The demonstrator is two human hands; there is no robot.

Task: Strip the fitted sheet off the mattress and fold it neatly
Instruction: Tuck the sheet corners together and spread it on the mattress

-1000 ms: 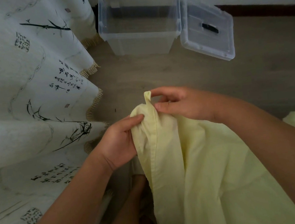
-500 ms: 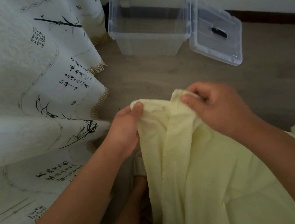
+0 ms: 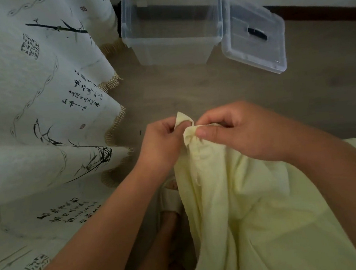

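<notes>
A pale yellow fitted sheet [image 3: 242,205] hangs bunched in front of me, above the wooden floor. Its top edge is gathered into a small crumpled corner between my two hands. My left hand [image 3: 162,143] pinches that corner from the left, fingers curled round the fabric. My right hand [image 3: 238,130] pinches the same bunch from the right, thumb pressed on the cloth. The hands nearly touch. The rest of the sheet drapes down past my right forearm, out of the frame's bottom and right edges.
A white cover [image 3: 26,112] printed with black bamboo and calligraphy, fringed at its edge, drapes down on the left. An open clear plastic storage box [image 3: 172,35] stands on the floor ahead, its lid [image 3: 255,44] leaning beside it. My foot in a slipper [image 3: 169,202] is below.
My hands have come together: a moment ago they held the sheet's edge spread apart, now both pinch one gathered corner, a little higher and more to the centre.
</notes>
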